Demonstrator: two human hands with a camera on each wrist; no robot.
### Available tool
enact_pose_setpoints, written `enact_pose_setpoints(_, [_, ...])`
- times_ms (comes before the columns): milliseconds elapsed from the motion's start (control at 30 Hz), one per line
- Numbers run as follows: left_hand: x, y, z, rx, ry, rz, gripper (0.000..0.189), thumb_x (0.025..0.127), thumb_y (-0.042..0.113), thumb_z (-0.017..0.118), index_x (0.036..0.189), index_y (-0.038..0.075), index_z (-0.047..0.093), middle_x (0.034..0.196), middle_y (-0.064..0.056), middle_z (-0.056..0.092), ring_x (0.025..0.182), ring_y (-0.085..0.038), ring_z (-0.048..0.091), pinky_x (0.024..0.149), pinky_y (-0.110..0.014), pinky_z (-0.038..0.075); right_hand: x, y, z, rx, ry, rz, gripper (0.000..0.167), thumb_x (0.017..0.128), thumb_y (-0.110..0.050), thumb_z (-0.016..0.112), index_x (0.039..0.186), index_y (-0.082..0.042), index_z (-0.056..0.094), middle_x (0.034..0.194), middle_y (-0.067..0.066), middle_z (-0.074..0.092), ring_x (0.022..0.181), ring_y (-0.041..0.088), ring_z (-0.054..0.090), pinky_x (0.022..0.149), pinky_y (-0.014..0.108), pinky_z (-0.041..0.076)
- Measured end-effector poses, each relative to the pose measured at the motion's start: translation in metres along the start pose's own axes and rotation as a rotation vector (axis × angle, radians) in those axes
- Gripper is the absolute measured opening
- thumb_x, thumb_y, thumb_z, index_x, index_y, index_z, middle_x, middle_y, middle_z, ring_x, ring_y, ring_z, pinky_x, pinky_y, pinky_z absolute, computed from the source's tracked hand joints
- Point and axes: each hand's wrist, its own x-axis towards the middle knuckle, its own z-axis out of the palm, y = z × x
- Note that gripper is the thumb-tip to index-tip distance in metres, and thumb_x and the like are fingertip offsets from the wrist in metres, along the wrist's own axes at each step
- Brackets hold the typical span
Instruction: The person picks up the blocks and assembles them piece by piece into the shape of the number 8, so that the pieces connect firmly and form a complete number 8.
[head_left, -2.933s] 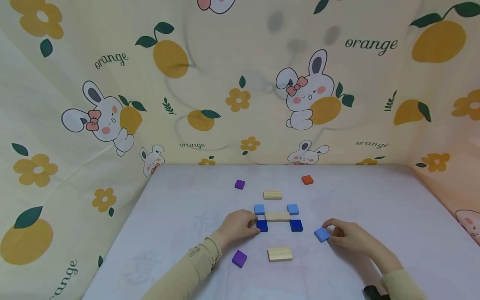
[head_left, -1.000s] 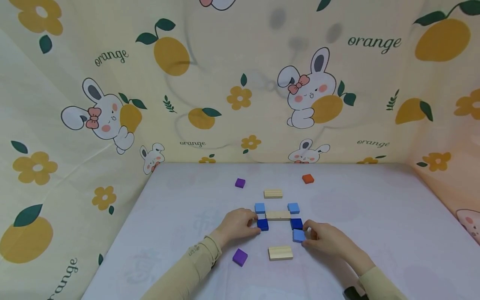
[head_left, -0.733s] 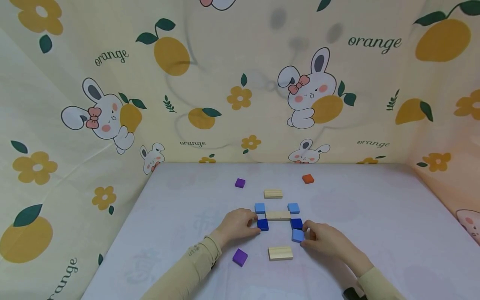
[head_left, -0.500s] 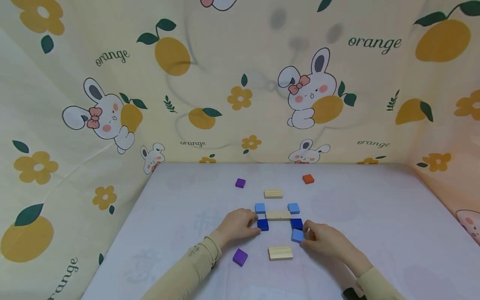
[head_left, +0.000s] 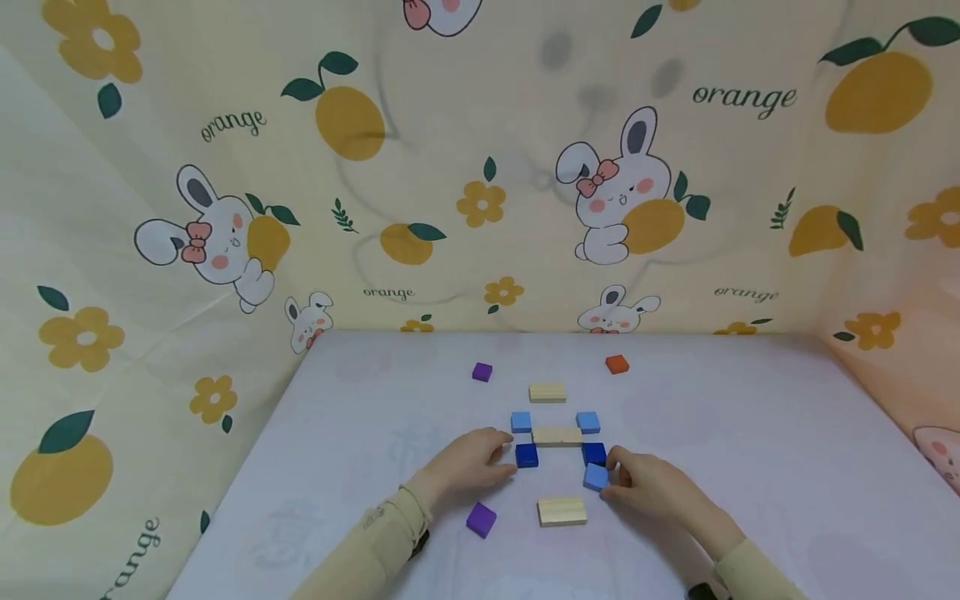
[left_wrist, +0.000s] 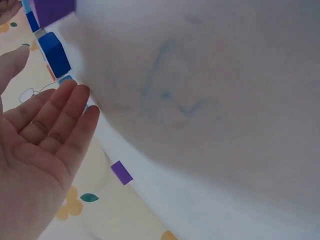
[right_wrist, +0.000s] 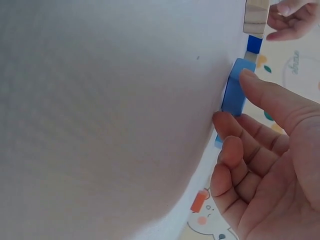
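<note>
Pinching a light blue block (head_left: pixel 596 477) with right fingers (right_wrist: pixel 227 123), left fingers (left_wrist: pixel 69 117) wide beside a navy block (head_left: pixel 527 456).

I had open tabletop (head_left: pixel 795 433) at 3 o'clock from the right hand (head_left: pixel 651 486), while a light-blue block (head_left: pixel 596 477) barred 9 o'clock. A purple block (head_left: pixel 482 520) blocked 6 o'clock from the left hand (head_left: pixel 467 461), whose 9 o'clock lay free.

Lower centre of the frame shows a light blue block (head_left: pixel 596 477), dark blue blocks (head_left: pixel 527 456) and pale, grained bars (head_left: pixel 562 512); above, cream cloth (head_left: pixel 427 108) bears white rabbits (head_left: pixel 602 240).
</note>
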Motion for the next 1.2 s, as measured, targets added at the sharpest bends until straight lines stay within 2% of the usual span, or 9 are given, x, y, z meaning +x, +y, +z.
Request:
enact_pose_setpoints(200, [-0.015, 0.005, 0.001, 0.083, 0.005, 0.043, 0.050, 0.087, 0.039, 0.061, 0.126, 0.008, 0.055, 0.105, -0.001, 0.064, 0.093, -0.009, 0.059, 0.087, -0.026, 0.048, -0.001, -0.002, 0.004, 0.004, -0.002, 0.007, 0.029, 0.078, -0.026, 0.073, 0.099, -0.016, 0.057, 0.068, -0.006, 0.053, 0.060, 0.010, 0.046, 0.054, 0.023, 0.037])
enact_pose_setpoints(467, [-0.033, 0.012, -0.003, 0.175, -0.014, 0.112, 0.043, 0.087, 0.040, 0.061, 0.117, 0.009, 0.062, 0.108, -0.002, 0.065, 0.098, -0.012, 0.060, 0.087, -0.024, 0.048, -0.001, -0.003, 0.002, 0.008, 0.002, 0.013, 0.028, 0.078, -0.026, 0.073, 0.099, -0.016, 0.057, 0.068, -0.005, 0.054, 0.060, 0.010, 0.046, 0.053, 0.023, 0.037])
enact_pose_setpoints(667, [-0.045, 0.010, -0.001, 0.204, -0.044, 0.120, 0.042, 0.085, 0.043, 0.063, 0.113, 0.012, 0.064, 0.101, 0.002, 0.065, 0.084, -0.003, 0.054, 0.080, -0.020, 0.048, -0.001, -0.001, 0.001, 0.009, 0.004, 0.004, 0.028, 0.078, -0.026, 0.073, 0.100, -0.016, 0.057, 0.068, -0.005, 0.053, 0.060, 0.010, 0.046, 0.053, 0.023, 0.037])
enact_pose_setpoints(833, [-0.053, 0.007, 0.003, 0.198, -0.021, 0.116, 0.041, 0.081, 0.046, 0.067, 0.105, 0.013, 0.065, 0.088, 0.007, 0.060, 0.074, 0.000, 0.046, 0.071, -0.018, 0.045, -0.001, 0.000, 0.001, 0.004, 0.009, -0.002, 0.028, 0.078, -0.026, 0.073, 0.099, -0.016, 0.057, 0.067, -0.006, 0.053, 0.059, 0.010, 0.045, 0.053, 0.023, 0.036])
enact_pose_setpoints(1000, [-0.059, 0.003, 0.005, 0.159, -0.024, 0.087, 0.043, 0.078, 0.049, 0.068, 0.101, 0.013, 0.065, 0.082, 0.009, 0.055, 0.071, 0.000, 0.042, 0.066, -0.016, 0.041, -0.001, -0.001, 0.001, 0.009, 0.000, 0.008, 0.028, 0.078, -0.026, 0.073, 0.099, -0.016, 0.057, 0.067, -0.006, 0.053, 0.059, 0.010, 0.046, 0.053, 0.023, 0.037])
enact_pose_setpoints(1200, [-0.062, 0.000, 0.006, 0.176, -0.001, 0.086, 0.046, 0.075, 0.051, 0.071, 0.101, 0.013, 0.064, 0.082, 0.009, 0.055, 0.071, -0.001, 0.043, 0.067, -0.017, 0.042, -0.001, -0.001, 0.001, 0.010, 0.004, 0.007, 0.029, 0.078, -0.027, 0.073, 0.100, -0.016, 0.057, 0.067, -0.005, 0.053, 0.059, 0.010, 0.045, 0.053, 0.023, 0.036])
